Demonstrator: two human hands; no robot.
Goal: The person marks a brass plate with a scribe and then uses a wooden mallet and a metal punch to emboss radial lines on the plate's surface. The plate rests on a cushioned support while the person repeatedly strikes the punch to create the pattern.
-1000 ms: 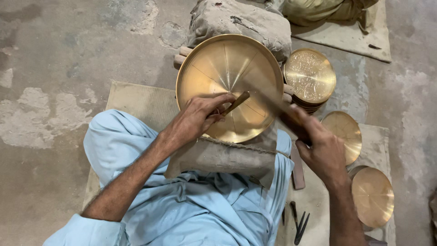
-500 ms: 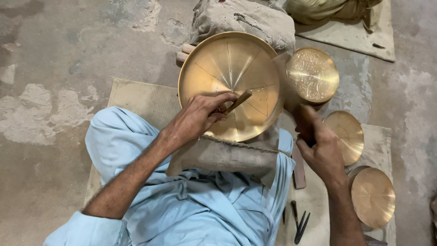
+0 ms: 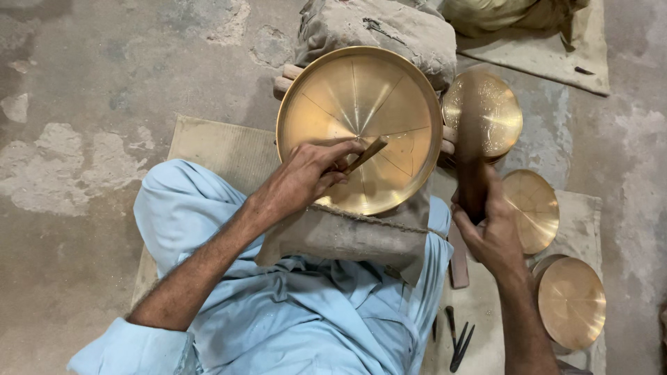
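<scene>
Concrete floor (image 3: 90, 97) bare and patchy on the left; woven mat (image 3: 215, 149) under the seated person in pale blue clothing (image 3: 278, 326). Left hand (image 3: 306, 177) lay on the large brass plate (image 3: 347, 90), fingers pinched closed around a short chisel-like punch (image 3: 367, 154) whose tip met the plate's scored face. Plate leaned tilted against a sack-wrapped block (image 3: 375, 28), its lower rim on a burlap pad (image 3: 347, 236) in the lap. Right hand (image 3: 490, 226) was closed around a dark wooden mallet (image 3: 471, 146), held upright just beside the plate's right rim, blurred. Farther right, an engraved brass plate (image 3: 497, 114) and two plain brass dishes (image 3: 535, 208) (image 3: 571, 302) rested on a mat; small dark tools (image 3: 458, 340) lay near the knee
</scene>
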